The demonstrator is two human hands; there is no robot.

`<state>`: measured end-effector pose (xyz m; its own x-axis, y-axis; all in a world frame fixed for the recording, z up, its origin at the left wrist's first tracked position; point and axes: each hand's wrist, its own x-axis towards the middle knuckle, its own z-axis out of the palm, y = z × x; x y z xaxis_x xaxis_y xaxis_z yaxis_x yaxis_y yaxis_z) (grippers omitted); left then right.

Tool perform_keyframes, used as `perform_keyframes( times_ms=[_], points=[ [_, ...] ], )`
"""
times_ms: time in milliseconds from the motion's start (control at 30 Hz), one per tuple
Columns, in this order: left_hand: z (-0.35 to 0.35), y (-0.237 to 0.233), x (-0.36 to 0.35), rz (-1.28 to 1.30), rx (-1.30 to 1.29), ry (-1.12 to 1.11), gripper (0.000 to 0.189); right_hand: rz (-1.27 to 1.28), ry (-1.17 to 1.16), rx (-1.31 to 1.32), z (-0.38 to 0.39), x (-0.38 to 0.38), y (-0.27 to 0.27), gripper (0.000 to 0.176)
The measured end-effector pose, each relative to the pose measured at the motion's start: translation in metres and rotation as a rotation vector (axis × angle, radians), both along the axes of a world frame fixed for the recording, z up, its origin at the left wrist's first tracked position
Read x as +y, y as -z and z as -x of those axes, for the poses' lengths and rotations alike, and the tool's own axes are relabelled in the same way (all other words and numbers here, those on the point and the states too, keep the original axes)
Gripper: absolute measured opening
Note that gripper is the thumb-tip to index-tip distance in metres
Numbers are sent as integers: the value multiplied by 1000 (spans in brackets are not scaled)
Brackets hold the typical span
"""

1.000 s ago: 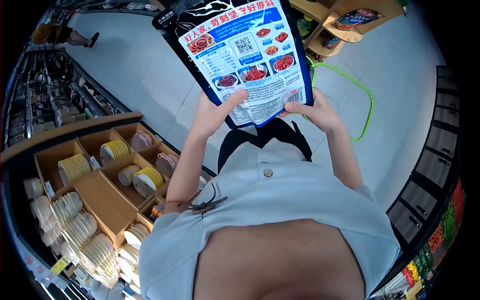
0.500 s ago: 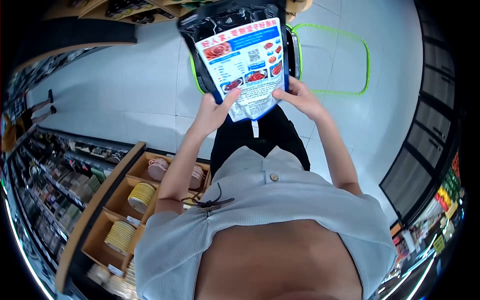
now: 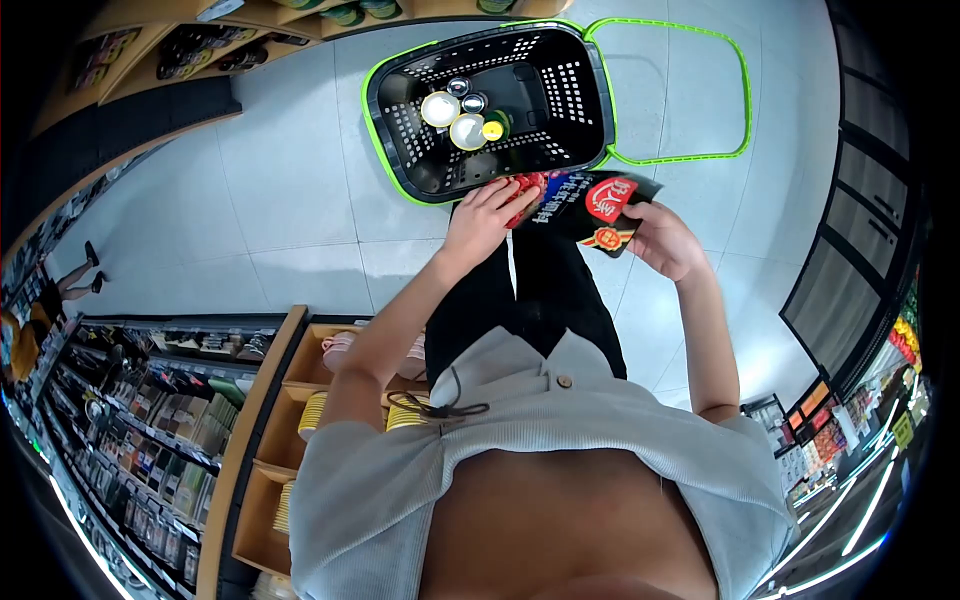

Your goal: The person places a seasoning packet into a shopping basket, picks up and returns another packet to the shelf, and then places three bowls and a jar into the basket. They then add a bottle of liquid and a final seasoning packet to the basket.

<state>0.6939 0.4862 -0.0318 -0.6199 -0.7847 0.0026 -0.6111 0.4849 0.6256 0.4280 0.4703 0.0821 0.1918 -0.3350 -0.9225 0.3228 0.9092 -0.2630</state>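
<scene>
A black and red printed pouch (image 3: 575,210) lies tilted sideways between my two hands, just below the near rim of a black basket. My left hand (image 3: 483,218) lies over the pouch's left end with its fingers pressed on the red picture. At the pouch's right end, my right hand (image 3: 664,238) grips the edge, thumb on the front. The black basket (image 3: 545,150) has green trim and perforated walls. Inside it are two white-topped round containers (image 3: 440,109), a yellow-capped bottle (image 3: 495,129) and two small dark-rimmed round items (image 3: 474,103).
The basket's green handle (image 3: 747,90) rests out to the right over the tiled floor (image 3: 300,190). Wooden bins (image 3: 268,500) with yellow stacks stand at lower left, beside packed shelves (image 3: 170,400). Dark cabinets (image 3: 850,240) line the right. A person's legs (image 3: 78,278) show far left.
The pouch has come down from in front of the basket and turned from its back, upright, to its front, sideways. Both hands moved with it. The basket's inside is now visible.
</scene>
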Motion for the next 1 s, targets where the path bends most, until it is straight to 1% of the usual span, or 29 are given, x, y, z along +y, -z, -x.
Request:
perform_keyframes(
  times_ms=[33,100,133,167,200,233,300,367,400,433,467,500,533,567,600,667,700,733,767,800,867,900,933,1000],
  points=[
    [4,12,0,-142,27,-59,68,-1,32,75,-8,-5,5,36],
    [18,29,6,-436,78,-182,79,74,23,73,-17,-12,32,35],
    [26,45,10,-636,263,-176,88,84,-77,139,-14,-12,59,37],
    [41,56,13,-770,573,-240,82,68,-214,246,-15,-21,86,38],
    [57,62,13,-1015,721,-329,80,178,-239,224,-20,-29,109,36],
    [72,69,13,-1257,871,-420,78,241,-357,368,-18,-32,148,32],
    [98,88,3,-1240,772,-637,71,202,-241,418,-35,-64,159,29],
    [122,129,-9,-1091,796,-721,72,218,-345,409,-29,-74,215,28],
    [130,142,-18,-1064,689,-725,72,254,-460,589,-34,-83,222,30],
    [137,155,-27,-1040,582,-727,72,316,-572,664,-30,-85,254,32],
    [141,167,-36,-1096,633,-716,69,344,-635,675,-25,-87,284,33],
    [145,179,-46,-1123,767,-703,68,377,-698,687,-25,-94,297,34],
    [150,187,-52,-1140,795,-723,68,410,-763,709,-26,-100,307,34],
    [155,196,-56,-1160,822,-742,68,489,-875,724,-24,-106,323,34],
    [158,222,-56,-1124,754,-709,72,483,-905,753,-25,-111,340,35],
    [159,251,-62,-1337,809,-824,81,432,-975,770,-33,-121,355,38],
    [154,260,-66,-1444,880,-857,85,458,-952,734,-35,-124,368,39],
    [152,270,-70,-1446,890,-861,87,457,-972,780,-39,-126,382,40],
    [151,279,-72,-1428,918,-915,74,452,-991,823,-47,-126,396,40],
    [152,309,-66,-1362,969,-903,64,450,-1034,859,-54,-127,411,42],
    [148,345,-65,-1300,1134,-949,38,435,-1015,849,-71,-128,423,45],
    [142,352,-68,-1345,1116,-868,36,431,-992,849,-78,-128,430,46],
    [138,358,-71,-1367,1118,-897,36,414,-989,841,-81,-129,435,47],
    [131,371,-77,-1391,1155,-945,36,438,-1030,818,-87,-130,446,43]
  ],
)
